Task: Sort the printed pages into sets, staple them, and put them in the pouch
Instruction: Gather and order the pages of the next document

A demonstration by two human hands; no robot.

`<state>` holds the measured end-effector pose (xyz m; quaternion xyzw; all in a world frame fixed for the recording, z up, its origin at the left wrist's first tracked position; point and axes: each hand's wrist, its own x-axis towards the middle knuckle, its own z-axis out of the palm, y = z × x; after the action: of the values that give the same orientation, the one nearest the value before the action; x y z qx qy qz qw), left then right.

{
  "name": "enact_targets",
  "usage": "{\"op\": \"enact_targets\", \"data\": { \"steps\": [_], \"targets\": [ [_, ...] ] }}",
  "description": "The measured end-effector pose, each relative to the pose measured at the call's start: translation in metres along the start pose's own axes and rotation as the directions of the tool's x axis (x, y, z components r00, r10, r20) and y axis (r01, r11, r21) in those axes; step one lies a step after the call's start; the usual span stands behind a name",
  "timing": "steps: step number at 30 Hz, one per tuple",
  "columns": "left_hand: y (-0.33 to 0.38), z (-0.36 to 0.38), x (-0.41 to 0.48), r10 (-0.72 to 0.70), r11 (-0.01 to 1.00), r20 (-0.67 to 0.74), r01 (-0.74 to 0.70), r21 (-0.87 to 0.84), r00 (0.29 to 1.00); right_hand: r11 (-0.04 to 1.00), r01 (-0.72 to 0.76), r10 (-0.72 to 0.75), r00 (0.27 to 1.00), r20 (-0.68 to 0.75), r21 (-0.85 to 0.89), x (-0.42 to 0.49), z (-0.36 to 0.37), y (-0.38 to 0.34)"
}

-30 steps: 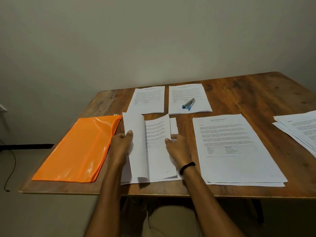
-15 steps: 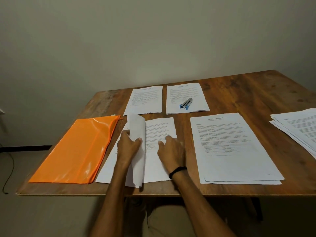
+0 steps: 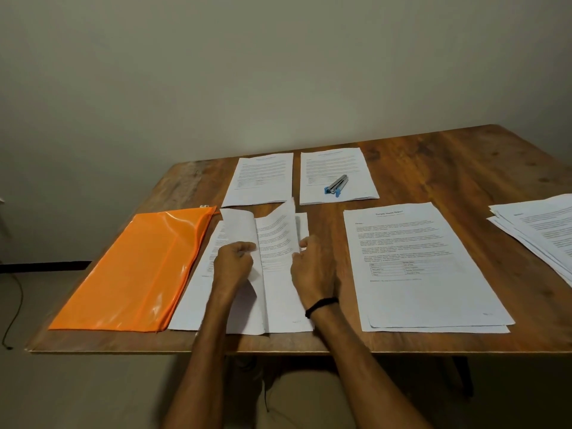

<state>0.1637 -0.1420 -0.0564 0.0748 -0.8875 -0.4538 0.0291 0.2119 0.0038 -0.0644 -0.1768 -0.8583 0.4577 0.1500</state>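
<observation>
Left hand (image 3: 233,258) pinches page (image 3: 240,227) edge; pouch (image 3: 133,267) just beside

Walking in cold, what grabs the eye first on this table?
The glossy orange plastic pouch, lying flat at the left front of the brown wooden table, stands out most. Right of it, the left hand and right hand hold up white printed pages. Farther back, a blue and silver stapler rests on another printed sheet.

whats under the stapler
The stapler lies on a set of printed pages. Any sheets below the top page, and the print directly beneath the stapler, are covered.
</observation>
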Motion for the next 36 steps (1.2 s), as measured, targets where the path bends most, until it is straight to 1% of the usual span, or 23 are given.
{"op": "enact_targets", "data": {
  "steps": [2,5,7,9,12,16,20,22,24,26,28,30,31,33,34,36],
  "targets": [
    [-0.003,-0.001,0.001,-0.013,0.998,0.014,0.014,-0.055,1.000,1.000,0.014,-0.014,1.000,0.020,-0.013,-0.001,0.001,-0.002],
    [-0.002,-0.003,0.000,-0.035,0.991,0.044,0.040,-0.126,0.998,0.985,0.105,-0.095,0.993,0.073,-0.136,-0.006,0.000,-0.009],
    [0.000,-0.003,0.001,-0.075,0.990,0.051,0.080,-0.117,0.996,0.969,0.188,-0.173,0.979,0.106,-0.161,-0.014,0.005,-0.013],
    [0.004,-0.001,0.003,-0.133,0.989,0.044,0.135,-0.064,0.990,0.965,0.215,-0.191,0.968,0.165,-0.148,-0.020,0.013,-0.014],
    [0.005,0.002,0.004,-0.201,0.979,0.010,0.202,-0.043,0.979,0.969,0.196,-0.164,0.967,0.196,-0.154,-0.021,0.018,-0.013],
    [-0.006,0.002,0.004,-0.163,0.984,-0.017,0.161,-0.080,0.987,0.990,0.113,-0.096,0.980,0.177,-0.088,-0.015,0.014,-0.012],
    [-0.005,0.001,0.003,-0.163,0.980,0.005,0.162,-0.115,0.987,0.997,0.074,-0.070,0.994,0.087,-0.039,-0.009,0.003,-0.008],
    [-0.005,0.000,0.002,-0.157,0.980,0.011,0.157,-0.123,0.988,0.998,0.065,-0.067,0.994,0.089,0.019,-0.007,0.000,-0.005],
    [-0.004,0.000,0.001,-0.162,0.979,0.005,0.161,-0.125,0.987,0.995,0.090,-0.096,0.987,0.126,0.047,-0.006,0.004,-0.003],
    [-0.003,0.001,0.001,-0.162,0.979,-0.003,0.161,-0.124,0.987,0.990,0.134,-0.142,0.971,0.192,0.054,-0.007,0.010,-0.002],
    [-0.001,0.001,0.000,-0.162,0.978,-0.004,0.160,-0.132,0.987,0.980,0.186,-0.199,0.937,0.288,0.073,-0.010,0.013,-0.005],
    [-0.001,-0.001,0.001,-0.157,0.975,0.023,0.159,-0.154,0.987,0.959,0.275,-0.280,0.874,0.397,0.072,-0.014,0.014,-0.012],
    [0.001,-0.002,0.000,-0.144,0.967,0.041,0.149,-0.206,0.989,0.947,0.310,-0.313,0.840,0.444,0.080,-0.017,0.015,-0.014],
    [0.004,-0.005,-0.001,-0.145,0.936,0.083,0.164,-0.312,0.986,0.945,0.299,-0.325,0.798,0.507,0.135,-0.020,0.016,-0.017],
    [0.005,-0.004,-0.003,-0.194,0.936,0.087,0.211,-0.283,0.977,0.949,0.275,-0.316,0.793,0.521,0.156,-0.022,0.016,-0.017],
    [0.003,-0.005,-0.005,-0.225,0.954,0.027,0.226,-0.195,0.974,0.952,0.260,-0.305,0.795,0.524,0.160,-0.023,0.016,-0.017]
  ]
}}
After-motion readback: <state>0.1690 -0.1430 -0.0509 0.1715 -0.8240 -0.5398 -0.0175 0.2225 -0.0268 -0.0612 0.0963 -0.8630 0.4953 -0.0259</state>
